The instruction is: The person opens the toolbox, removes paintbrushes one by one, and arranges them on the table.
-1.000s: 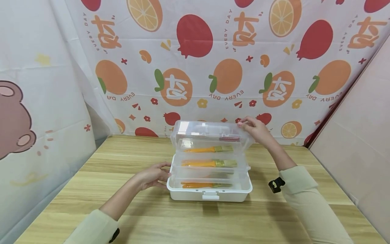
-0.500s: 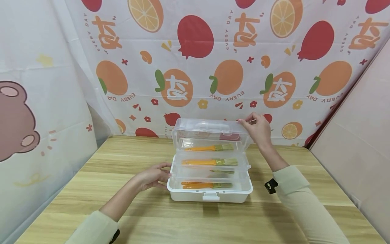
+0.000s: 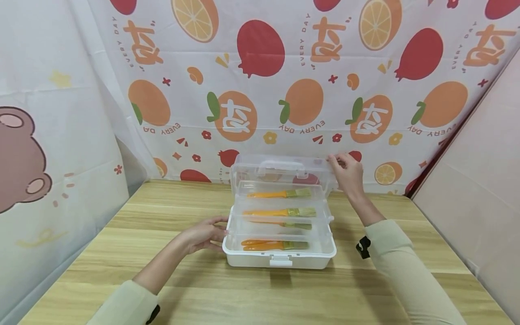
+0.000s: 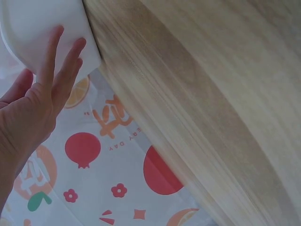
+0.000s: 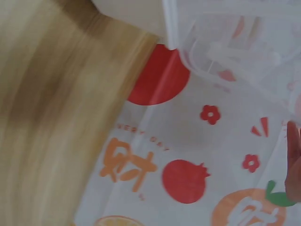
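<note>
A white storage box (image 3: 260, 261) with a raised clear lid (image 3: 284, 169) stands mid-table. Its clear tiers hold flat brushes with orange handles and pale bristles: one brush (image 3: 279, 194) on the top tier, another brush (image 3: 279, 212) below it, and several more lower down, partly behind the clear plastic. My left hand (image 3: 207, 234) touches the box's left side; in the left wrist view its nearly straight fingers (image 4: 54, 59) lie against the white wall. My right hand (image 3: 348, 174) pinches the lid's upper right corner. Only part of the right hand (image 5: 294, 169) shows in the right wrist view.
The box rests on a wooden table (image 3: 195, 289). Behind it hangs a fruit-printed curtain (image 3: 268, 104), close to the lid. Pale panels flank the table, the left panel (image 3: 61, 135) with a bear print. A white latch (image 3: 280, 261) sits at the box's front.
My right hand has tilted the lid further back and the tiers have spread, showing more of the lower brushes. The left hand has stayed at the box's side.
</note>
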Motion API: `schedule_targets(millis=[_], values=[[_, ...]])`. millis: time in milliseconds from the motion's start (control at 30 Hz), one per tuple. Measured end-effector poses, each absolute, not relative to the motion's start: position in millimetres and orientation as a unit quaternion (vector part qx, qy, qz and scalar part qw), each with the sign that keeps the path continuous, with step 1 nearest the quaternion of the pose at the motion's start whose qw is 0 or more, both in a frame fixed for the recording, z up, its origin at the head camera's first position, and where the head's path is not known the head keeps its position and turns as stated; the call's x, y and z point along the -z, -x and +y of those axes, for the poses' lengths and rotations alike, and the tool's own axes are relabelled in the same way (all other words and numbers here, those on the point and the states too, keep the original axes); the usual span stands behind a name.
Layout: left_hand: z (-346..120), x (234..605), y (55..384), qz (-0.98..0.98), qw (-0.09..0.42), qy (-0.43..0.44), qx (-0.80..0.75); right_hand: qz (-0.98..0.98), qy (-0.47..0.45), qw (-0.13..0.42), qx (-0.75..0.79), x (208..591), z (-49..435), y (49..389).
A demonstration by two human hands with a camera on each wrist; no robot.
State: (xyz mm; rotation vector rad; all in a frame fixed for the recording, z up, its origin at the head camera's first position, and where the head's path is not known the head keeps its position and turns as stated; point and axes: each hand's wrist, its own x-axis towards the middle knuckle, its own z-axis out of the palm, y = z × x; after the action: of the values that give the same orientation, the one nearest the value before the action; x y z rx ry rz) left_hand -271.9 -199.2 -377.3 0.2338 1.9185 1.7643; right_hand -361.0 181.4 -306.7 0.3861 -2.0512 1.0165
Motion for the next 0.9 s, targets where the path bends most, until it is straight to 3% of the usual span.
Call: schedule_targets(millis=[367, 900], values=[[-197, 378, 270, 0.702, 0.259, -0.081, -0.658, -0.785, -0.177, 0.176, -0.567, 312, 186, 336], [-196, 380, 283, 0.704, 0.255, -0.08, -0.657, -0.747, -0.17, 0.115, -0.633, 374, 193, 380]])
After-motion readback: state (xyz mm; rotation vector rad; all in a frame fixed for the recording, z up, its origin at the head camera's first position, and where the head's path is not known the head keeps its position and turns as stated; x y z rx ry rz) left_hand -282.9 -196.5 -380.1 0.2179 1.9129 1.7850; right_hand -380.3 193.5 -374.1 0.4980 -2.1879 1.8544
